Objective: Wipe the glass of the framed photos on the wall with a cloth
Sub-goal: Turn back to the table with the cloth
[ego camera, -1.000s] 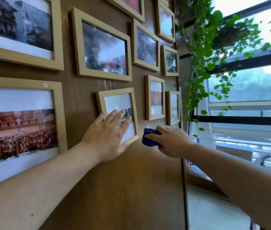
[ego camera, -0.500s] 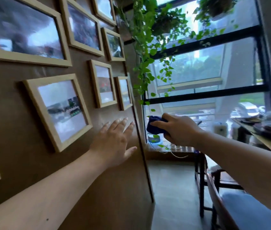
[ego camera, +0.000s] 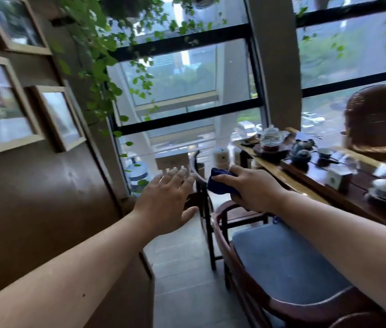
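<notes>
A crumpled dark blue cloth (ego camera: 220, 183) is gripped in my right hand (ego camera: 251, 188), held in the air away from the wall, above a chair. My left hand (ego camera: 166, 200) floats beside it with fingers spread, touching nothing. Light wooden framed photos hang on the brown wall at the far left: a small one (ego camera: 60, 117), a larger one (ego camera: 0, 105) cut off by the frame edge, and another (ego camera: 14, 22) above. Both hands are well to the right of the frames.
A wooden chair with a blue cushion (ego camera: 289, 263) stands below my right arm. A long wooden table (ego camera: 305, 183) with a glass teapot (ego camera: 271, 136) and cups runs along the right. Large windows and trailing green vines (ego camera: 102, 65) fill the back.
The view has swung right, away from the photo wall toward the window and table. My left hand has come off the wall; my right hand with the cloth has moved away from the frames.
</notes>
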`<state>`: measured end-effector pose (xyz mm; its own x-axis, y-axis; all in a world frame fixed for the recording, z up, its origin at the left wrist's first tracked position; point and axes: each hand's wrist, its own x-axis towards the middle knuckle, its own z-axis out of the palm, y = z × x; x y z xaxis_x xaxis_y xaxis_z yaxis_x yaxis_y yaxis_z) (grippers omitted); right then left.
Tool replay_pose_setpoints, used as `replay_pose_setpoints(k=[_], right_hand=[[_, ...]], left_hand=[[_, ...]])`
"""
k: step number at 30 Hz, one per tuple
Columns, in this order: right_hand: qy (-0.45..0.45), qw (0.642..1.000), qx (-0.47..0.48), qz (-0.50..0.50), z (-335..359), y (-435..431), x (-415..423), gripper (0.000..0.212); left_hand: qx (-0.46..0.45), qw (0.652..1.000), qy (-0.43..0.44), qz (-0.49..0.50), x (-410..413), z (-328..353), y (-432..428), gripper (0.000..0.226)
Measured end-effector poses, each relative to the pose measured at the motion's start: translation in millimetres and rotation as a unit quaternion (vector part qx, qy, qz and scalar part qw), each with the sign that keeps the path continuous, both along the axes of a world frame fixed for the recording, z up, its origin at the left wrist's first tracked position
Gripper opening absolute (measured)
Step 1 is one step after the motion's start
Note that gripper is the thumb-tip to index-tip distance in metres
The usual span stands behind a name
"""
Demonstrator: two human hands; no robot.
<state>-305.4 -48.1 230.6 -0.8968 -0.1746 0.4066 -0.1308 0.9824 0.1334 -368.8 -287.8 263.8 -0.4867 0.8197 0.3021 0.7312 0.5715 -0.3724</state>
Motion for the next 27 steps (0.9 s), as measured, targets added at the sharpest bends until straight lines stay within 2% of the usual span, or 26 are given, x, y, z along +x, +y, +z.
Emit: replay_pose_setpoints(k=[7,15,21,27], right_hand=[[-0.04,0.99,-0.035,-0.13,-31.7,8.6,88.9,0.056],[-0.067,0.955,-0.061,-0.284,-66.7,19.8,222.0,0.06],[-0.068,0.919,-0.117,-0.371,-98.9,48.6,315.1,0.06],[-0.096,0.872,-0.171,-0.449,-163.2,124.1,397.1,0.06]], left_hand=[[0.0,0.989,-0.044,-0.141,19.5,-25.9,42.8,0.077],[-0.03,0.956,-0.097,-0.275,83.4,-68.2,112.4,0.081],[-0.053,0.928,-0.111,-0.351,155.6,-96.5,177.6,0.08],[-0.096,0.904,-0.138,-0.393,217.6,-139.2,267.1,0.082]])
